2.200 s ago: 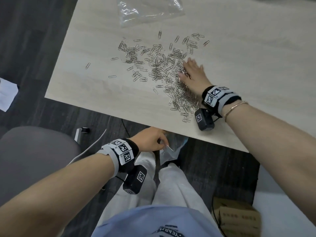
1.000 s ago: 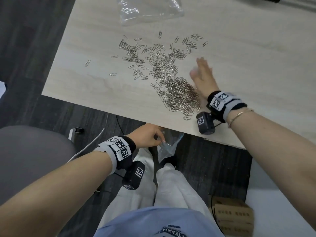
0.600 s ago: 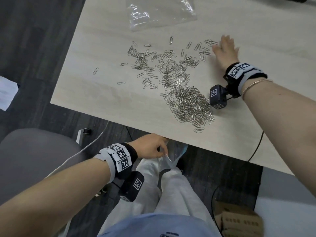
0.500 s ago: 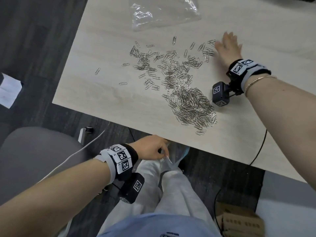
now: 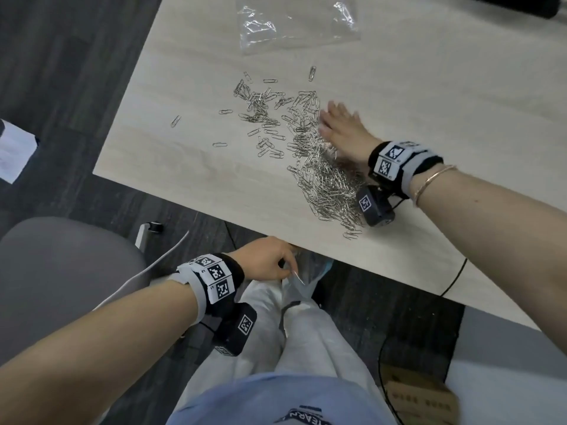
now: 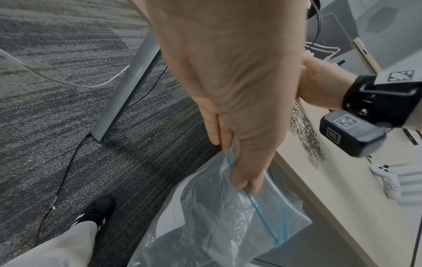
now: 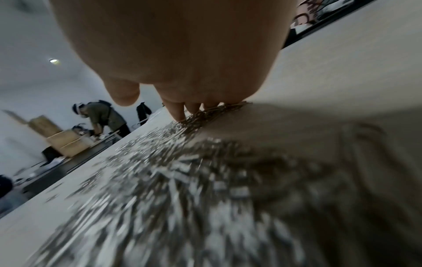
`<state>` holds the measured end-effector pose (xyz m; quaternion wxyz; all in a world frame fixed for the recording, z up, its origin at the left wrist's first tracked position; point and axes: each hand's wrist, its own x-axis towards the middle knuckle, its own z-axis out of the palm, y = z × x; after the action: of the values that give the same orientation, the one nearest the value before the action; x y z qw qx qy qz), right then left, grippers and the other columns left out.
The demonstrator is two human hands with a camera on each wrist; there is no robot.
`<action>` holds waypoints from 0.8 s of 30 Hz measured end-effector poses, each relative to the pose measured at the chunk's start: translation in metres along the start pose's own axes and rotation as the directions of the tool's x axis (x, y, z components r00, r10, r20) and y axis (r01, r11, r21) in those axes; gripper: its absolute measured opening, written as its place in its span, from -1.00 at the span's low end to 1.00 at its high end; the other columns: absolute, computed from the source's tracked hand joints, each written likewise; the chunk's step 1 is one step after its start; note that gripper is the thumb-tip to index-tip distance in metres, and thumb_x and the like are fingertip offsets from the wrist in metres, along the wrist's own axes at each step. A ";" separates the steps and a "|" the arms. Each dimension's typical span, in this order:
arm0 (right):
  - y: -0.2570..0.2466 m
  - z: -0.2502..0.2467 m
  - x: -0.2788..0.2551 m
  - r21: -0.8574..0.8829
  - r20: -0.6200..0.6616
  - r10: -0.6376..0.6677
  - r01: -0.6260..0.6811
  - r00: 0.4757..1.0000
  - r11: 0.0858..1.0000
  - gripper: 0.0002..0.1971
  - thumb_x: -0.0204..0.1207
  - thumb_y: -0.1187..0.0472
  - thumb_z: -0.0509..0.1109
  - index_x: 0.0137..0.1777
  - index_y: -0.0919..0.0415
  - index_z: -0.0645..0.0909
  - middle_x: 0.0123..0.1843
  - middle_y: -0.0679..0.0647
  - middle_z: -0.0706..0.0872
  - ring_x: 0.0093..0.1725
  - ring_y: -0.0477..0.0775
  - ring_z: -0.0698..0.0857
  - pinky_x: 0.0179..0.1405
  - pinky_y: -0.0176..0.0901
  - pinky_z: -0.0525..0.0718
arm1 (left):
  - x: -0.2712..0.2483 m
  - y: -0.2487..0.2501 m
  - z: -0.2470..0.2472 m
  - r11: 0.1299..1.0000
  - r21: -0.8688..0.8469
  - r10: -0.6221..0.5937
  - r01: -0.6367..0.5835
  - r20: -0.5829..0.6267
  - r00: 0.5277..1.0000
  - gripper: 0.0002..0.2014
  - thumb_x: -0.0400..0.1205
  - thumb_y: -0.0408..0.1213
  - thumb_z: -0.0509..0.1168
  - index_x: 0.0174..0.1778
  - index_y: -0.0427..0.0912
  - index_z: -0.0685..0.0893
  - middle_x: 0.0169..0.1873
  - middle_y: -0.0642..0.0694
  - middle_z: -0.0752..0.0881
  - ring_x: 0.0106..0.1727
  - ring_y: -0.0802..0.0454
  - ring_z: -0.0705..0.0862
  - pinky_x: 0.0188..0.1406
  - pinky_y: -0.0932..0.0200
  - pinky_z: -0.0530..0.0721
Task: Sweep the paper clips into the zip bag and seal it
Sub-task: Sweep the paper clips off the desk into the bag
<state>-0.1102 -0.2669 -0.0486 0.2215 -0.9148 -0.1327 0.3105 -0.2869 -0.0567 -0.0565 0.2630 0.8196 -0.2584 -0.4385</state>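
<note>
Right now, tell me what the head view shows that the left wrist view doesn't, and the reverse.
Only the head view shows the scattered paper clips far across the table, a second clear bag, and the right hand flat among them. Only the left wrist view shows the zip bag hanging open below the edge, its blue seal pinched by the left hand. Both show the clip pile near the edge.

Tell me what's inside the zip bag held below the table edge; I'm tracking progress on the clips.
Through the zip bag pinched by the left hand, only crinkled clear plastic shows, no paper clips. Its bottom runs out of frame, unseen.
</note>
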 end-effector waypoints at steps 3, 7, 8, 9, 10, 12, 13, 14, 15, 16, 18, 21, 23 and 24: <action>-0.009 0.018 -0.026 0.012 0.036 -0.064 0.064 0.997 0.998 -0.39 0.70 -0.12 -0.11 0.65 0.13 -0.10 0.69 0.16 -0.20 0.66 0.12 -0.25 0.56 0.01 -0.36 | -0.001 0.001 0.000 1.000 -0.010 -0.004 0.004 -0.010 1.000 -0.85 0.51 -0.29 0.37 -0.09 -0.04 0.83 -0.20 -0.02 0.75 -0.27 0.20 0.52 -0.23 0.21 0.51; -0.013 0.033 -0.045 0.035 0.088 -0.111 0.109 0.990 0.993 -0.40 0.70 -0.07 -0.02 0.65 0.17 -0.02 0.69 0.15 -0.16 0.67 0.06 -0.23 0.56 -0.07 -0.35 | -0.003 0.005 -0.002 1.000 -0.029 -0.006 0.005 -0.009 1.000 -0.86 0.52 -0.29 0.38 -0.08 -0.06 0.83 -0.19 -0.02 0.74 -0.27 0.14 0.57 -0.22 0.17 0.56; -0.012 0.034 -0.047 0.067 0.072 -0.124 0.119 0.990 0.991 -0.40 0.69 -0.07 0.00 0.65 0.16 0.01 0.70 0.14 -0.14 0.67 0.04 -0.21 0.56 -0.09 -0.34 | -0.003 0.004 -0.002 0.999 -0.032 -0.013 0.013 -0.006 1.000 -0.86 0.52 -0.29 0.38 -0.08 -0.06 0.83 -0.18 -0.02 0.75 -0.24 0.12 0.60 -0.22 0.18 0.56; -0.011 0.033 -0.049 0.100 0.035 -0.126 0.122 0.991 0.988 -0.39 0.69 -0.09 0.02 0.65 0.14 0.02 0.70 0.12 -0.12 0.67 0.02 -0.19 0.56 -0.11 -0.33 | -0.004 0.004 -0.002 0.999 -0.035 -0.018 0.018 -0.005 1.000 -0.85 0.52 -0.29 0.38 -0.07 -0.06 0.83 -0.18 -0.01 0.74 -0.24 0.12 0.60 -0.24 0.20 0.53; -0.010 0.031 -0.050 0.124 -0.008 -0.112 0.112 0.994 0.986 -0.39 0.68 -0.12 0.01 0.65 0.11 0.02 0.70 0.09 -0.11 0.67 0.00 -0.18 0.56 -0.12 -0.32 | -0.004 0.004 -0.001 0.999 -0.037 -0.021 0.020 -0.009 1.000 -0.85 0.52 -0.29 0.38 -0.07 -0.06 0.83 -0.19 0.00 0.72 -0.25 0.13 0.58 -0.26 0.23 0.49; -0.005 0.022 -0.047 0.148 -0.080 -0.054 0.066 0.995 0.987 -0.38 0.67 -0.17 -0.03 0.66 0.07 -0.02 0.69 0.07 -0.13 0.67 0.02 -0.18 0.56 -0.09 -0.32 | -0.004 0.004 0.000 0.999 -0.035 -0.014 0.014 -0.017 1.000 -0.85 0.51 -0.29 0.38 -0.08 -0.06 0.83 -0.24 0.03 0.67 -0.25 0.15 0.54 -0.27 0.26 0.43; -0.004 0.018 -0.043 0.149 -0.099 -0.025 0.039 0.995 0.988 -0.37 0.67 -0.17 -0.06 0.66 0.07 -0.05 0.69 0.08 -0.14 0.67 0.04 -0.19 0.57 -0.06 -0.32 | -0.004 0.003 0.000 0.999 -0.033 -0.010 0.010 -0.022 1.000 -0.85 0.51 -0.30 0.38 -0.08 -0.06 0.83 -0.25 0.04 0.65 -0.25 0.15 0.54 -0.26 0.26 0.43; -0.004 0.015 -0.038 0.146 -0.106 0.002 0.013 0.994 0.989 -0.37 0.67 -0.17 -0.08 0.66 0.09 -0.07 0.69 0.10 -0.16 0.67 0.05 -0.20 0.58 -0.03 -0.31 | -0.005 0.003 0.001 0.999 -0.034 -0.009 0.008 -0.025 1.000 -0.85 0.51 -0.30 0.38 -0.09 -0.06 0.83 -0.24 0.05 0.64 -0.23 0.15 0.53 -0.25 0.25 0.44; -0.006 0.012 -0.032 0.145 -0.102 0.024 -0.009 0.994 0.989 -0.37 0.68 -0.17 -0.10 0.66 0.10 -0.09 0.69 0.11 -0.17 0.67 0.06 -0.20 0.58 -0.02 -0.31 | -0.005 0.002 0.001 0.999 -0.036 -0.009 0.008 -0.030 1.000 -0.85 0.50 -0.30 0.38 -0.09 -0.06 0.83 -0.24 0.05 0.64 -0.23 0.15 0.54 -0.25 0.24 0.46; -0.009 0.011 -0.026 0.146 -0.092 0.039 -0.025 0.995 0.989 -0.37 0.69 -0.16 -0.11 0.66 0.12 -0.11 0.69 0.12 -0.17 0.67 0.06 -0.21 0.59 -0.01 -0.31 | -0.006 0.000 0.001 0.999 -0.042 -0.011 0.009 -0.034 0.999 -0.85 0.50 -0.30 0.38 -0.09 -0.06 0.83 -0.24 0.05 0.64 -0.23 0.14 0.54 -0.24 0.23 0.49; -0.019 0.014 -0.019 0.133 -0.062 0.025 -0.016 0.998 0.991 -0.38 0.70 -0.14 -0.12 0.66 0.13 -0.12 0.69 0.12 -0.18 0.67 0.07 -0.22 0.58 0.00 -0.32 | -0.009 -0.004 -0.001 0.998 -0.064 -0.016 0.013 -0.043 0.999 -0.85 0.49 -0.30 0.38 -0.11 -0.04 0.83 -0.25 0.07 0.64 -0.24 0.12 0.56 -0.21 0.18 0.56; -0.035 0.026 -0.015 0.097 0.013 -0.054 0.053 0.998 0.994 -0.38 0.70 -0.11 -0.08 0.66 0.16 -0.10 0.69 0.14 -0.17 0.67 0.07 -0.22 0.58 -0.04 -0.32 | -0.015 -0.014 -0.005 0.995 -0.095 -0.025 0.021 -0.038 0.999 -0.85 0.50 -0.30 0.37 -0.11 -0.05 0.83 -0.21 0.01 0.72 -0.21 0.04 0.65 -0.16 0.02 0.64; -0.042 0.033 -0.017 0.114 0.036 -0.070 0.065 0.997 0.991 -0.38 0.70 -0.08 -0.04 0.66 0.19 -0.07 0.70 0.13 -0.15 0.67 0.04 -0.20 0.59 -0.10 -0.30 | -0.020 -0.019 -0.011 0.995 -0.096 -0.031 0.029 -0.020 0.999 -0.85 0.52 -0.29 0.37 -0.11 -0.05 0.83 -0.19 0.00 0.73 -0.19 0.01 0.66 -0.15 -0.01 0.65; -0.045 0.033 -0.018 0.134 0.014 -0.066 0.064 0.998 0.989 -0.38 0.70 -0.08 -0.02 0.66 0.18 -0.04 0.70 0.13 -0.13 0.67 0.02 -0.18 0.59 -0.12 -0.27 | -0.022 -0.023 -0.014 0.995 -0.094 -0.036 0.034 -0.015 0.999 -0.85 0.52 -0.29 0.37 -0.10 -0.04 0.83 -0.18 0.01 0.72 -0.19 0.02 0.65 -0.14 -0.01 0.66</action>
<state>-0.1498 -0.2240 -0.0408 0.2912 -0.8901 -0.1434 0.3199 -0.2813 -0.0228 -0.0516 0.2955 0.8143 -0.2211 -0.4480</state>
